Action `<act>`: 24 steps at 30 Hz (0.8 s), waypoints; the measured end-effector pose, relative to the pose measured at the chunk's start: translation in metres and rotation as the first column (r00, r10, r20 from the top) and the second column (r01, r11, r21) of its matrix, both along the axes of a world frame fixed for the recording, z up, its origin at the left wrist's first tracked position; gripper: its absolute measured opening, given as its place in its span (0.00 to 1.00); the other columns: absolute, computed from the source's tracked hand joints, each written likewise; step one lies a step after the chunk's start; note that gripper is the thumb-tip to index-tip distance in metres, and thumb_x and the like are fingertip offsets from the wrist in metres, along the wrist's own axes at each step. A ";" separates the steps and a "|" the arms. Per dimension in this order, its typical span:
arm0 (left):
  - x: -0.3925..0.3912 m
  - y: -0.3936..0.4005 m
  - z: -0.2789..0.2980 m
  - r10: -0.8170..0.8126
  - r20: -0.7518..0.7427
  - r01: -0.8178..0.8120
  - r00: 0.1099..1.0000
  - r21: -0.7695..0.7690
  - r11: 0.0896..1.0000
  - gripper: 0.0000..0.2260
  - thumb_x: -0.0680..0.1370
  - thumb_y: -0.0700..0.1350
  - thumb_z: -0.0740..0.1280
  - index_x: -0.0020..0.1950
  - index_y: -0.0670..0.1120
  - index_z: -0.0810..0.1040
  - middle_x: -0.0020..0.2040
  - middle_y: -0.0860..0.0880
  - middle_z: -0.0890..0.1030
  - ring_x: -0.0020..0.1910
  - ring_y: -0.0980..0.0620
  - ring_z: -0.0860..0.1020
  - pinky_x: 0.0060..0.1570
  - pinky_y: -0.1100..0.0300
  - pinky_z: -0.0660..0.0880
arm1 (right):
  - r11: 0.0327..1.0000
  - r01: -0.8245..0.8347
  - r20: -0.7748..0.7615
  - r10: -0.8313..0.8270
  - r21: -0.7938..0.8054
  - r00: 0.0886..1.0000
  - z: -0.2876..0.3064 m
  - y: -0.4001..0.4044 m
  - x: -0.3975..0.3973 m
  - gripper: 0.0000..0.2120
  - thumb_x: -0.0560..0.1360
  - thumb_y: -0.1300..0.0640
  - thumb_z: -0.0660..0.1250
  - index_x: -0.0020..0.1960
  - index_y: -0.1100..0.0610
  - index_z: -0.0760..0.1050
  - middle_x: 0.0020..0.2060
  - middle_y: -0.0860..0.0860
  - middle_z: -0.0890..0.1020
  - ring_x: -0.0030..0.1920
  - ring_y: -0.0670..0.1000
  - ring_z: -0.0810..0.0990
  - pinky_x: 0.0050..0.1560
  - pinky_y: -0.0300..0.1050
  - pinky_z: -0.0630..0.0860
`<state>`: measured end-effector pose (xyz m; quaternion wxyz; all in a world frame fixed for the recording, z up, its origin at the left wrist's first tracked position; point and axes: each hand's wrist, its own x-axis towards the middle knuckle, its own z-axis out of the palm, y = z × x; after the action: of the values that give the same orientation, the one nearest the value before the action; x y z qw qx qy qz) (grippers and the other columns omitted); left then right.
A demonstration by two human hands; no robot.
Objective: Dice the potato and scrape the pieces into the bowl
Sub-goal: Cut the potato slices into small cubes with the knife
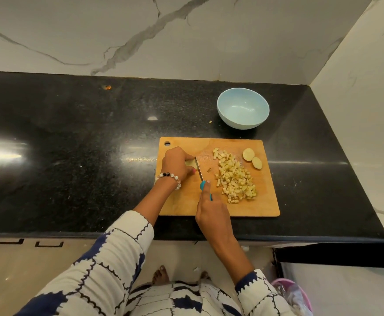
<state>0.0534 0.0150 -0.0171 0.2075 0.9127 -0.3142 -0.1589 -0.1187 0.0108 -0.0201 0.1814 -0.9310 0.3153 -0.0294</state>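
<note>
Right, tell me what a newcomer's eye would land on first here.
First the orange-brown wooden cutting board on the black stone counter, with a heap of pale yellow diced potato pieces on its right half. On its left half the left hand holds a potato piece against the teal-handled knife, gripped by the right hand. Behind the board stands an empty light blue round bowl.

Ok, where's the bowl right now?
In the head view the light blue bowl sits empty on the black counter, just beyond the far right part of the cutting board.
</note>
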 end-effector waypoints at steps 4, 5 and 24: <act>-0.002 0.001 0.001 -0.005 0.021 0.004 1.000 0.024 1.000 0.22 0.70 0.53 0.73 0.62 0.49 0.78 0.53 0.47 0.80 0.51 0.47 0.77 0.47 0.58 0.74 | 1.000 0.004 -0.035 -0.004 0.003 0.999 0.000 -0.002 0.009 0.28 0.80 0.61 0.51 0.76 0.64 0.44 0.55 0.63 0.74 0.40 0.57 0.74 0.38 0.46 0.65; -0.002 0.001 0.000 -0.004 0.029 0.003 1.000 0.023 1.000 0.21 0.70 0.53 0.73 0.62 0.49 0.78 0.53 0.47 0.80 0.51 0.47 0.77 0.46 0.58 0.73 | 1.000 0.007 -0.031 -0.008 -0.002 0.999 -0.001 -0.001 0.006 0.29 0.80 0.62 0.53 0.76 0.64 0.44 0.54 0.63 0.75 0.37 0.56 0.71 0.36 0.45 0.64; -0.003 0.004 0.002 0.034 -0.016 -0.033 0.999 0.016 0.999 0.22 0.70 0.51 0.74 0.62 0.47 0.78 0.56 0.47 0.80 0.54 0.47 0.77 0.51 0.58 0.73 | 0.994 0.110 0.143 -0.112 0.022 0.983 -0.008 0.015 -0.013 0.26 0.76 0.63 0.61 0.72 0.67 0.60 0.44 0.65 0.79 0.27 0.48 0.64 0.26 0.40 0.61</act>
<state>0.0501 0.0188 -0.0155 0.2056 0.9180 -0.2960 -0.1653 -0.1316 0.0256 -0.0278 0.2084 -0.9062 0.3528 -0.1043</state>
